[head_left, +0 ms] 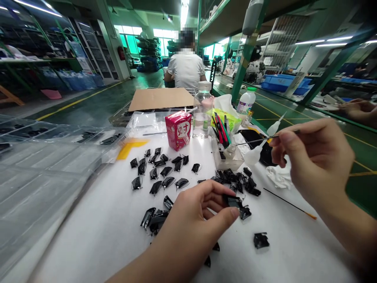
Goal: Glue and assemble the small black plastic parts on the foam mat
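My left hand [197,214] is low in the middle of the view, its thumb and fingers pinched on a small black plastic part [232,201] just above the white table [103,232]. My right hand [315,157] is raised at the right, fingers closed on a thin metal tool [256,140] whose tip points left toward a clear cup of pens [225,151]. Several black parts in clear wrap [160,173] lie in rows ahead of my left hand. A loose pile of black parts [238,181] lies between my hands.
A red drink carton [178,129], a clear bottle [202,110], a white squeeze bottle [259,151] and a thin stick [290,203] are on the table. Clear plastic trays [44,165] fill the left side. A person in white sits ahead beyond a cardboard sheet [160,98].
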`<move>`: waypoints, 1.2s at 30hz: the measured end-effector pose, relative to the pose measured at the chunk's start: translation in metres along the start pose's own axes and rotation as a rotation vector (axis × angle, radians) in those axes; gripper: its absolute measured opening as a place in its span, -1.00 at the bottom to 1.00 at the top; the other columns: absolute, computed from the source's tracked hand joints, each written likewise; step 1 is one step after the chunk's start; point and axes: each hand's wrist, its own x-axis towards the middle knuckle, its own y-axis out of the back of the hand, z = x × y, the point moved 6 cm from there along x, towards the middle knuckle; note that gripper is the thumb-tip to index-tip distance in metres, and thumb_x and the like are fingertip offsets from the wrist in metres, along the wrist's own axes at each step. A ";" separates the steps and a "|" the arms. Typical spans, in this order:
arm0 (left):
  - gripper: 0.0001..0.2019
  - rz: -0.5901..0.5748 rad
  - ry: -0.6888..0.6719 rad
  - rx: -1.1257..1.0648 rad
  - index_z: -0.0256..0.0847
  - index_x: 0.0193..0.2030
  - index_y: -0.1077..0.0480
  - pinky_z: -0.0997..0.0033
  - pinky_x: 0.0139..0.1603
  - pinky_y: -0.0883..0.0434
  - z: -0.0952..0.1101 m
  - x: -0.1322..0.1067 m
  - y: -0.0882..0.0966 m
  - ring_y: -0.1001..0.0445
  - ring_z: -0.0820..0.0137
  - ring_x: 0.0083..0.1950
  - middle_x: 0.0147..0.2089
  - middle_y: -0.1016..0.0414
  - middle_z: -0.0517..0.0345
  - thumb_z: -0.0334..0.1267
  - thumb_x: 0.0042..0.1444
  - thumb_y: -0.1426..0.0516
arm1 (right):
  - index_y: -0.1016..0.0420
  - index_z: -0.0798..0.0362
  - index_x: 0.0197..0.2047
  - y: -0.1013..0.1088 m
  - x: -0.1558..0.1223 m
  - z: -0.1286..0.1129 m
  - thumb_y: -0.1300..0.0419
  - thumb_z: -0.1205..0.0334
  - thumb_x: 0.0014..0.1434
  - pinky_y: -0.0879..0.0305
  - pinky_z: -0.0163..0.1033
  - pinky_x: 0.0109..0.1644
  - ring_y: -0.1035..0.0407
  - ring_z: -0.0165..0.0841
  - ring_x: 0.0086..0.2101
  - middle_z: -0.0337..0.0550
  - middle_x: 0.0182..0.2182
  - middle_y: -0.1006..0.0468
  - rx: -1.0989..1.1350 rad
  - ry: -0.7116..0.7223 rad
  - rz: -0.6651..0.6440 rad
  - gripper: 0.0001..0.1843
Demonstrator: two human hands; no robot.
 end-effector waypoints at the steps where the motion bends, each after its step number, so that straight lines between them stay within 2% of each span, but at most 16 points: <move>1: -0.82 0.005 -0.011 0.003 -0.17 -0.13 -0.49 0.45 -0.33 -0.32 0.000 0.000 0.000 -0.36 0.46 -0.36 -0.43 -0.37 0.33 -0.24 0.13 -0.27 | -0.33 -0.01 -0.31 -0.004 0.001 0.004 -0.29 0.25 0.27 -0.21 -0.29 -0.63 -0.34 -0.47 -0.62 -0.26 -0.45 -0.51 -0.007 -0.004 -0.033 -0.81; 4: -0.83 0.009 -0.049 0.012 -0.17 -0.13 -0.49 0.44 -0.32 -0.34 0.000 0.000 0.001 -0.37 0.46 -0.37 -0.43 -0.38 0.32 -0.25 0.13 -0.27 | -0.34 -0.01 -0.27 -0.016 0.002 0.016 -0.25 0.20 0.31 -0.22 -0.32 -0.63 -0.34 -0.47 -0.62 -0.25 -0.43 -0.50 -0.057 -0.065 -0.160 -0.84; 6: -0.82 0.016 -0.068 0.016 -0.19 -0.13 -0.49 0.44 -0.32 -0.35 0.001 0.000 0.003 -0.37 0.45 -0.36 -0.42 -0.38 0.31 -0.26 0.13 -0.27 | -0.36 -0.02 -0.17 -0.020 0.001 0.019 -0.24 0.18 0.31 -0.21 -0.34 -0.65 -0.35 -0.47 -0.61 -0.25 -0.40 -0.49 -0.115 -0.103 -0.233 -0.87; 9: -0.81 0.033 -0.090 0.020 -0.21 -0.11 -0.48 0.42 -0.29 -0.39 0.004 0.001 0.006 -0.39 0.44 -0.33 -0.40 -0.40 0.29 -0.26 0.13 -0.27 | -0.35 -0.04 -0.02 -0.023 0.002 0.017 -0.23 0.18 0.30 -0.27 -0.34 -0.62 -0.35 -0.47 -0.60 -0.24 -0.34 -0.50 -0.219 -0.121 -0.322 -0.78; 13: -0.80 0.027 -0.127 0.010 -0.22 -0.10 -0.48 0.44 -0.29 -0.42 0.006 0.001 0.007 -0.41 0.43 -0.31 -0.38 -0.41 0.27 -0.25 0.15 -0.26 | -0.33 -0.02 -0.01 -0.028 0.006 0.006 -0.15 0.17 0.35 -0.32 -0.32 -0.54 -0.38 -0.46 -0.58 -0.20 -0.29 -0.53 -0.358 -0.074 -0.414 -0.83; 15: -0.81 0.030 -0.133 0.001 -0.23 -0.11 -0.48 0.45 -0.31 -0.43 0.006 0.001 0.007 -0.40 0.44 -0.32 -0.38 -0.41 0.27 -0.26 0.15 -0.27 | -0.31 -0.01 -0.07 -0.029 0.004 -0.001 -0.14 0.19 0.35 -0.30 -0.32 -0.53 -0.38 -0.46 -0.58 -0.22 -0.32 -0.53 -0.433 -0.018 -0.477 -0.88; 17: -0.81 0.046 -0.138 -0.008 -0.24 -0.12 -0.47 0.46 -0.32 -0.43 0.007 0.001 0.008 -0.40 0.44 -0.32 -0.39 -0.41 0.26 -0.26 0.14 -0.27 | -0.31 -0.02 -0.18 -0.031 -0.007 -0.008 -0.15 0.26 0.33 -0.22 -0.33 -0.56 -0.32 -0.47 -0.62 -0.31 -0.46 -0.48 -0.508 0.056 -0.598 -0.95; 19: -0.82 0.053 -0.152 -0.014 -0.24 -0.12 -0.47 0.47 -0.33 -0.43 0.008 0.001 0.009 -0.41 0.44 -0.32 -0.38 -0.42 0.26 -0.28 0.14 -0.27 | -0.34 -0.02 -0.24 -0.031 -0.030 -0.014 -0.15 0.33 0.31 -0.17 -0.33 -0.58 -0.31 -0.44 -0.62 -0.37 -0.55 -0.42 -0.563 0.145 -0.761 -0.92; 22: -0.81 0.049 -0.188 -0.010 -0.24 -0.11 -0.47 0.47 -0.32 -0.44 0.010 0.000 0.010 -0.42 0.45 -0.32 -0.37 -0.43 0.26 -0.28 0.14 -0.27 | -0.38 0.00 -0.06 -0.027 -0.070 -0.017 -0.09 0.36 0.32 -0.33 -0.25 -0.43 -0.48 -0.28 -0.35 -0.20 -0.29 -0.57 -0.589 0.295 -0.957 -0.85; 24: -0.80 0.049 -0.201 -0.001 -0.25 -0.10 -0.48 0.46 -0.31 -0.44 0.010 0.000 0.010 -0.43 0.45 -0.32 -0.37 -0.44 0.26 -0.27 0.14 -0.28 | -0.34 0.03 0.05 -0.023 -0.089 -0.016 -0.05 0.37 0.34 -0.36 -0.20 -0.40 -0.48 -0.21 -0.24 -0.11 -0.18 -0.57 -0.604 0.370 -1.028 -0.77; 30: -0.80 0.052 -0.197 0.002 -0.24 -0.11 -0.47 0.48 -0.33 -0.46 0.009 0.000 0.008 -0.43 0.44 -0.31 -0.37 -0.43 0.26 -0.26 0.15 -0.28 | -0.36 0.09 0.06 -0.019 -0.102 -0.015 0.04 0.44 0.37 -0.31 -0.21 -0.44 -0.44 -0.23 -0.27 -0.10 -0.25 -0.56 -0.632 0.494 -1.080 -0.73; 32: -0.80 0.051 -0.203 0.007 -0.24 -0.11 -0.48 0.48 -0.33 -0.46 0.008 0.000 0.007 -0.43 0.44 -0.31 -0.37 -0.43 0.26 -0.25 0.15 -0.28 | -0.37 0.11 0.05 -0.020 -0.102 -0.016 0.05 0.44 0.38 -0.31 -0.21 -0.41 -0.45 -0.24 -0.25 -0.08 -0.23 -0.57 -0.629 0.518 -1.068 -0.73; 36: -0.81 0.050 -0.200 0.000 -0.24 -0.11 -0.48 0.50 -0.34 -0.46 0.008 0.000 0.007 -0.43 0.45 -0.32 -0.39 -0.44 0.27 -0.27 0.15 -0.28 | -0.41 0.13 -0.03 -0.025 -0.102 -0.015 0.01 0.40 0.40 -0.27 -0.22 -0.44 -0.43 -0.25 -0.33 -0.08 -0.32 -0.55 -0.622 0.541 -1.008 -0.80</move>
